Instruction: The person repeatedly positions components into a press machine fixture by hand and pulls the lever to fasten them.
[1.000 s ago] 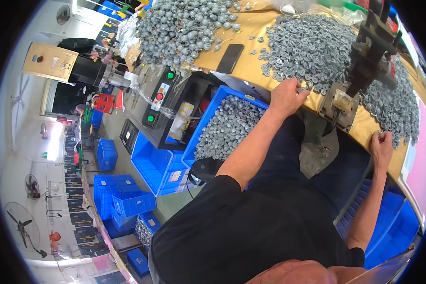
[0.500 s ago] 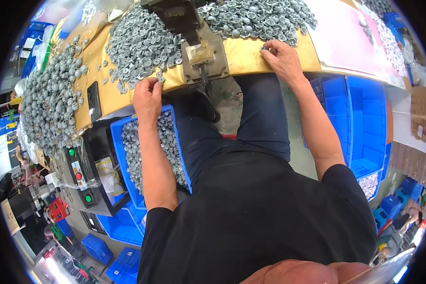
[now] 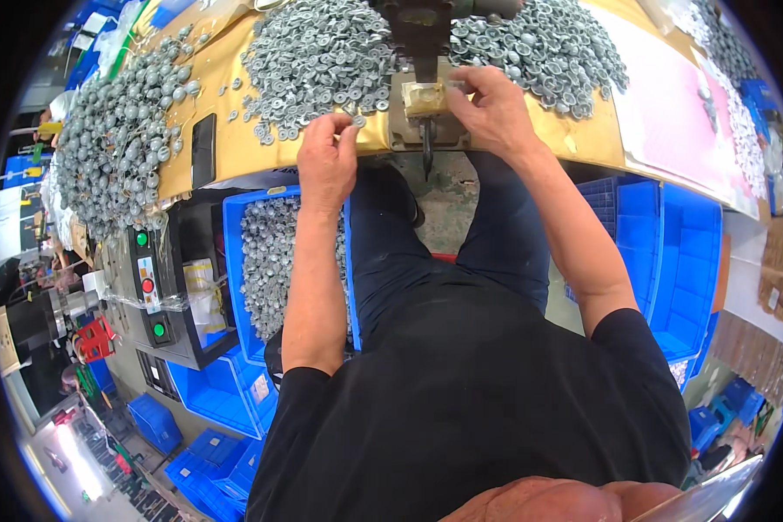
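Desk [image 3: 228, 157]: yellow-covered, runs across the far side; three heaps of grey parts crowd its back, bare cloth mostly along the front edge.
Person [image 3: 470, 391]: black short sleeves, seated close up to the desk, legs under it.
Right-side crates [image 3: 687, 270]: blue, below the desk edge, outside the right forearm.
Loaded crate [image 3: 237, 270]: blue, full of small grey parts, beside the left leg; left forearm passes over it and hides part of the load.
Press [image 3: 422, 39]: dark, upright on the desk, standing between the two nearer heaps and blocking sight of the desk behind.
Ball heap [image 3: 113, 148]: grey balls, far left, well apart from both hands.
Disc heap [image 3: 317, 65]: left of the press, a few strays at its left edge.
Cup heap [image 3: 544, 61]: grey cup shapes, right of the press, behind the right hand.
Control box [image 3: 150, 283]: dark, two green buttons and one red, left of the loaded crate.
Pink sheet [image 3: 665, 122]: right end of the desk.
Right grip [image 3: 496, 111]: fingers curled beside the press's block, partly covering the base; cannot tell whether anything is pinched.
Left grip [image 3: 327, 161]: thumb and fingers closed on a small grey disc, before the disc heap.
Phone [image 3: 204, 150]: black, between ball heap and disc heap.
Block [image 3: 424, 99]: pale yellow, low on the press.
Small grey disc [image 3: 358, 122]: at the left fingertips, just left of the press base.
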### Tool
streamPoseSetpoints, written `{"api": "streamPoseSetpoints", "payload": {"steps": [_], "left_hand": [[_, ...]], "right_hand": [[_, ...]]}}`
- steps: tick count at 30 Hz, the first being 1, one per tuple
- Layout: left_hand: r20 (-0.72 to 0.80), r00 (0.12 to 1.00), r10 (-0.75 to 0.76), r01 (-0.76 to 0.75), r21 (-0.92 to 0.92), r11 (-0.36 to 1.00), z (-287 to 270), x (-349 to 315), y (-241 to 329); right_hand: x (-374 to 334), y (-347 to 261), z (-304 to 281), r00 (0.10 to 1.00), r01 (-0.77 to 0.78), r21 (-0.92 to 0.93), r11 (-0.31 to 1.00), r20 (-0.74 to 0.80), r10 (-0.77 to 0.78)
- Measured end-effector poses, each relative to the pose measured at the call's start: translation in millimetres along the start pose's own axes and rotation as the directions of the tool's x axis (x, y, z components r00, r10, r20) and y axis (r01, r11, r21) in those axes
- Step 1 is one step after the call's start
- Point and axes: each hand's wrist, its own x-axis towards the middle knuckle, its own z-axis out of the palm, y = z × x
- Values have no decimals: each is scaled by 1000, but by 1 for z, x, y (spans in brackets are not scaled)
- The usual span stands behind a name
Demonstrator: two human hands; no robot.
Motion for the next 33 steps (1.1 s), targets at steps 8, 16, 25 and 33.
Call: {"api": "streamPoseSetpoints", "payload": {"steps": [8, 16, 25, 33], "left_hand": [[43, 996, 79, -76, -69, 995, 4, 26, 27], [52, 998, 33, -24, -168, 985, 13, 20, 24], [35, 995, 92, -83, -201, 976, 12, 27, 24], [49, 981, 189, -183, -100, 978, 22, 39, 10]], "right_hand": [[31, -27, 15, 986, -25, -155, 988, 161, 50], [8, -32, 4, 967, -99, -119, 988, 221, 124], [5, -20, 11, 993, 24, -88, 996, 119, -14], [9, -16, 12, 990, -86, -117, 989, 103, 98]]}}
